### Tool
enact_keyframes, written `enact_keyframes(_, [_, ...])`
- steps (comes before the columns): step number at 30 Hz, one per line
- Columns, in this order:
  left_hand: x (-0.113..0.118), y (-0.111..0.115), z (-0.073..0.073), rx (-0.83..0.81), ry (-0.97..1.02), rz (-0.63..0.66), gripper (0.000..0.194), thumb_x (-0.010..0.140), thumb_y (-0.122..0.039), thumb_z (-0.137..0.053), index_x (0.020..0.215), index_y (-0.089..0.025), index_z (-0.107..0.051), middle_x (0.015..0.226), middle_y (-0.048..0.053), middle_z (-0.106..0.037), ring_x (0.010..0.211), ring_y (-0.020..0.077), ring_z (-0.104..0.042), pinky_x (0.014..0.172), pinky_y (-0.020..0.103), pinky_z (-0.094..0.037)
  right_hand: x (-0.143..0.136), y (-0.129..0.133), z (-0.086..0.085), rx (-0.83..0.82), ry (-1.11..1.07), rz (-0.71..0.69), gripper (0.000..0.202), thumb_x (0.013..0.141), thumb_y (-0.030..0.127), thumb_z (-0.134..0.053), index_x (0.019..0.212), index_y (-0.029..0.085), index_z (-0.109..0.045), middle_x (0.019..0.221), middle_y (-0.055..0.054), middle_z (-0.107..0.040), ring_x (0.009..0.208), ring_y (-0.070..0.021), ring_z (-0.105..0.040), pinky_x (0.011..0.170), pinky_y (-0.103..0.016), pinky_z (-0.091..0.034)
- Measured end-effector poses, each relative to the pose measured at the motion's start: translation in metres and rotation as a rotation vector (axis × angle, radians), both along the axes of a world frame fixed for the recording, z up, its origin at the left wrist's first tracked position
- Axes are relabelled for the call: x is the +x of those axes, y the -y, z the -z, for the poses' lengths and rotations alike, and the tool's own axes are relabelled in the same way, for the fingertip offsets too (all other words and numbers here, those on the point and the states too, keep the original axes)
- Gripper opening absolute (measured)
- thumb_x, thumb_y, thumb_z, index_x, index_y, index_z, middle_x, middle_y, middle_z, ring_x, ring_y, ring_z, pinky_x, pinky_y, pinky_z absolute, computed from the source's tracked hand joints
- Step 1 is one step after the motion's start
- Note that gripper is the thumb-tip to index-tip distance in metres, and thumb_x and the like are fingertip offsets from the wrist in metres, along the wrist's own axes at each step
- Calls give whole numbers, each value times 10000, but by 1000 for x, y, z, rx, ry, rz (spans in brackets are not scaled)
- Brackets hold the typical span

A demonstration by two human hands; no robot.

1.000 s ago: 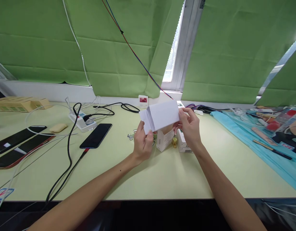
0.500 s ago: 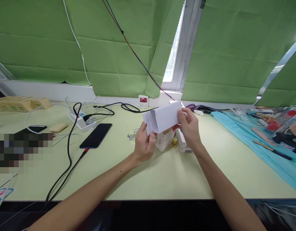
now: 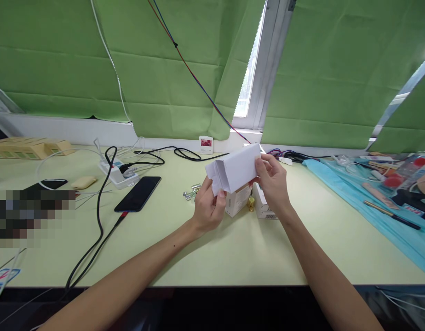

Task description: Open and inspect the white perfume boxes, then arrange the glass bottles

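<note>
A plain white carton (image 3: 243, 168) is held above the table, tilted, its flapped end facing lower left. My left hand (image 3: 209, 209) pinches the flaps at that end. My right hand (image 3: 273, 180) grips the opposite end, thumb on the near face. Below the carton stands a small white box (image 3: 237, 202) with faint print. Beside it are small gold-coloured pieces (image 3: 251, 205), and another white box (image 3: 265, 207) lies partly behind my right hand. Clear and metallic small items (image 3: 191, 192) lie just left of my left hand.
A black phone (image 3: 138, 194) with a cable lies left on the pale table (image 3: 233, 257), near a white power strip (image 3: 119, 177). Blue sheeting (image 3: 371, 207) with a pen and bottles is at the right. Yellow boxes (image 3: 29, 148) stand at the far left.
The white carton has opened out from a flatter shape into a fuller box form, with its end gap wider. Both hands keep their hold and have barely moved.
</note>
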State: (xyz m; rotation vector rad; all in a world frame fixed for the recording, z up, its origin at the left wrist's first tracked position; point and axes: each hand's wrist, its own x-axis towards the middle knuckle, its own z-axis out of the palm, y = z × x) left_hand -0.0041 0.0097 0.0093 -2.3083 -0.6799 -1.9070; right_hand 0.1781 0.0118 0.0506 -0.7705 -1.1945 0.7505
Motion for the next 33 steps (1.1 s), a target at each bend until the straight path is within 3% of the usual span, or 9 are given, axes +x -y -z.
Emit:
enact_keyframes(10, [0,1,-3,6,0,60,292,1000,-276,-422,720,-202,-454,804,52,-564,781,181,-569,619,299,-466,0,-1,2,-2,-8,-17,415,828,583,-738,979,206,-646,787,2,-653,589,-120,-585,428,-241,-506])
enact_keyframes(14, [-1,-2,-4,-75,33,73,198,978,-383,-481,1005,-193,-530,846,30,-562,696,152,-546,559,277,-462,1,-1,3,5,-11,-7,411,822,569,-753,980,203,-652,787,0,-652,597,-121,-584,424,-237,-503])
enact_keyframes(20, [-3,-3,-2,-260,136,177,557,857,-461,-680,1286,-250,-393,977,6,-574,607,78,-549,454,188,-454,1,0,3,21,56,78,429,824,587,-741,1000,206,-652,818,-17,-680,634,-137,-612,427,-234,-515])
enact_keyframes(25, [0,1,-3,-419,188,152,847,754,-424,-817,1427,-329,-312,1203,60,-556,632,64,-586,370,140,-441,-3,2,1,90,106,171,370,846,548,-730,990,211,-679,841,-16,-690,651,-134,-627,454,-233,-541])
enact_keyframes(33, [2,-1,-2,-405,202,134,779,791,-404,-812,1418,-322,-356,1204,64,-563,720,92,-625,457,168,-535,-2,4,1,112,118,142,347,867,512,-716,1022,201,-723,844,-16,-690,615,-129,-616,440,-247,-537])
